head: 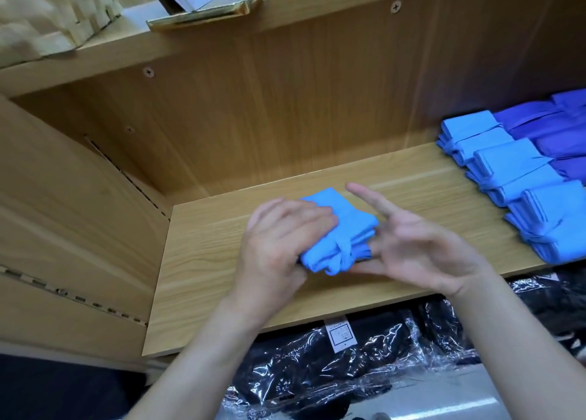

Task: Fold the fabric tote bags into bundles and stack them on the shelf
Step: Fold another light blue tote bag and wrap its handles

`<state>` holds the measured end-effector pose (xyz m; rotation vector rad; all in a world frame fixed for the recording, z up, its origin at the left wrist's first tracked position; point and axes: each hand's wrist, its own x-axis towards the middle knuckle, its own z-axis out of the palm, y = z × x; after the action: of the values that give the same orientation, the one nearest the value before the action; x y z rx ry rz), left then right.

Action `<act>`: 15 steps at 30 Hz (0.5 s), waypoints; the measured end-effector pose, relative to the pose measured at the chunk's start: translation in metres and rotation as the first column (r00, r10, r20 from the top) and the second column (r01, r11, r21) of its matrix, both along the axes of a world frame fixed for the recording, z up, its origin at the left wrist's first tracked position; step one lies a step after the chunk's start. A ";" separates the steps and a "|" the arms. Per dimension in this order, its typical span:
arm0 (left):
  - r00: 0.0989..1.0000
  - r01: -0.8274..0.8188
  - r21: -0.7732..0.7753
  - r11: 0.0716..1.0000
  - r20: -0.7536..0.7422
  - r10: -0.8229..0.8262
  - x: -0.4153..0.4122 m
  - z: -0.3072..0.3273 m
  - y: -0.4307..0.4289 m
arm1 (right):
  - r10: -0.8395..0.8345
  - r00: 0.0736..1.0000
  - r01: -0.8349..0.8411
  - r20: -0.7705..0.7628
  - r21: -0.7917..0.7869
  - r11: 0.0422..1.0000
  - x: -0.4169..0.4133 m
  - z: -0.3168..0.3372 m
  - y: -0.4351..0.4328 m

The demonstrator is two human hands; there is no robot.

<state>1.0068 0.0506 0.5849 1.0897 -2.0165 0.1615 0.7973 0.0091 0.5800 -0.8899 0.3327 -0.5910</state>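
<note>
A folded light-blue fabric tote bundle, tied round with its own strap, is gripped from the left by the left hand, whose fingers are curled over its top. The right hand is held open just beside its right end, fingers spread; contact cannot be told. The bundle is kept low over the light wooden shelf board, well apart from the row of matching light-blue bundles and darker blue ones stacked at the right, while black plastic-wrapped packs are seen below.
</note>
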 end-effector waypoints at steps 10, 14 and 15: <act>0.997 -0.003 0.336 0.942 -0.076 0.030 -0.005 0.002 0.027 | -0.713 0.641 0.584 -0.285 -0.421 0.694 0.029 -0.012 0.001; 0.911 -0.162 0.649 0.743 -0.191 0.365 -0.012 0.015 0.022 | -0.786 0.588 0.530 -0.193 -0.642 0.554 0.039 -0.005 0.008; 0.898 -0.111 0.703 0.702 -0.232 0.374 -0.014 0.015 0.020 | -0.797 0.578 0.499 -0.176 -0.696 0.516 0.041 -0.006 0.010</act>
<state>0.9932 0.0706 0.5998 1.7051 -1.5925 -0.6609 0.8387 0.0195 0.5742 -1.5366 1.0449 -1.2636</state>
